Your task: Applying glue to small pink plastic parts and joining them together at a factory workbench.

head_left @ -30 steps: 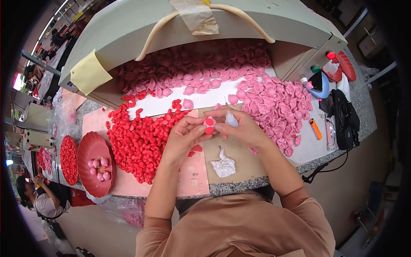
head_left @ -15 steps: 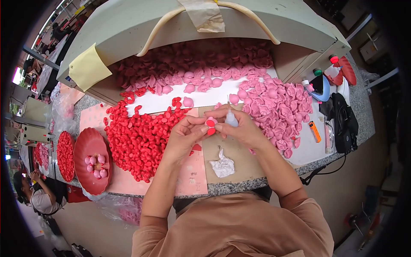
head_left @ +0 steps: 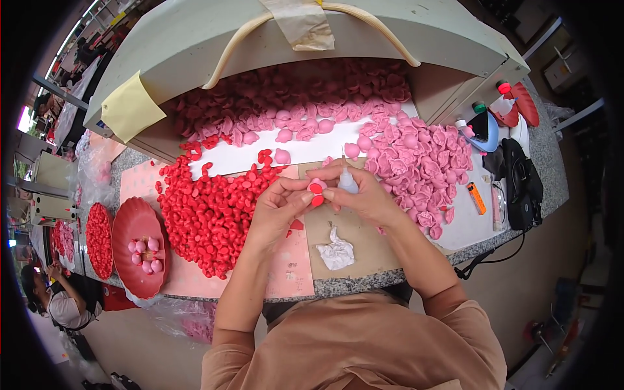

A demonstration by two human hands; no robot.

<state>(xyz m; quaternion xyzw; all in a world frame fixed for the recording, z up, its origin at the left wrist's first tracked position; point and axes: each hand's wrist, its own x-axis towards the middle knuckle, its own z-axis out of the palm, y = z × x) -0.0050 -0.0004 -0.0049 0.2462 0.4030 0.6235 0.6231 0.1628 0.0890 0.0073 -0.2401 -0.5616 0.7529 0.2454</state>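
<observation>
The person is sat at a stone-topped bench (head_left: 416,276) with both hands pulled together right in the middle of the frame. The left hand (head_left: 276,211) is pinching a small red petal piece (head_left: 316,190) between thumb and fingertips, closed on it, with what looks like a pink bit tucked against it. The right hand (head_left: 367,195) is wrapped shut around a small white glue bottle (head_left: 347,182), nozzle pointing up toward the top of the frame, and its fingertips meet the left ones at the red piece. So the piece sits between the two hands, held just above a brown cardboard sheet (head_left: 364,250).

Left of the hands there's a big heap of red petals (head_left: 208,208) spread over a pale pink sheet (head_left: 286,273). Right of the hands is a pile of pink petals (head_left: 422,162), and more pink and red ones fill the back, under a big grey-green hood (head_left: 214,39) with a beige hose taped across it and a yellow note (head_left: 130,110) stuck on the left.

Just below the hands lies a crumpled white tissue (head_left: 337,252) on the cardboard. Far left of the frame is a red dish (head_left: 130,260) with a few pink buds in it, and another round dish heaped with red petals (head_left: 99,240) beside it. Over at the right edge there's an orange lighter (head_left: 476,198), a black bag (head_left: 520,185) and some bottles with coloured caps (head_left: 494,114). Another person (head_left: 55,299) is working at lower left, well away from all this.
</observation>
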